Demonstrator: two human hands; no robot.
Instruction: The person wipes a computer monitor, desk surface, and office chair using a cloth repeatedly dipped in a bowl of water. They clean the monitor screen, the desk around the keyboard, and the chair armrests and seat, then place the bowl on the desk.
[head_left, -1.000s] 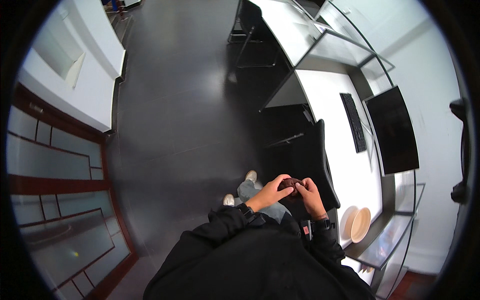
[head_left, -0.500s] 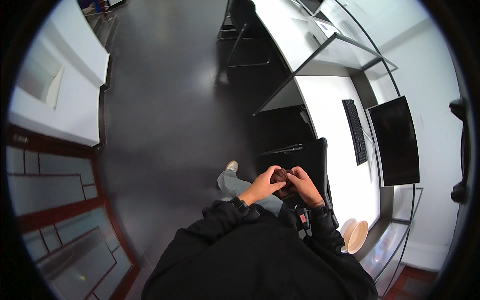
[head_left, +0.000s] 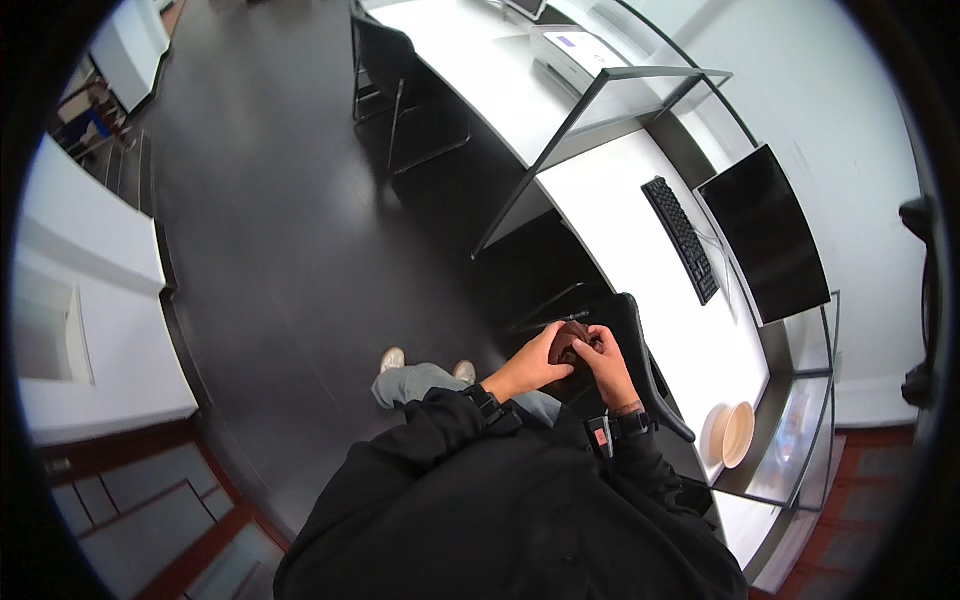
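Between my two hands is a dark brown, soft-looking crumpled piece, perhaps cloth; its exact kind does not show. My left hand grips it from the left, thumb along its lower edge. On the other side my right hand closes on it with thumb and fingers. Both hands are held in front of my body, above the seat area of a black chair that stands at the white desk. Black cuffs and dark wrist straps cover both wrists.
On the white desk to the right are a black keyboard, a dark monitor and a beige round tub. A framed partition divides the desk. Another black chair stands farther off on the dark floor.
My body has turned, so the desk, chair and tub appear shifted in view. Both shoes now show. My hands keep hold of the brown piece, which shows more folded surface.
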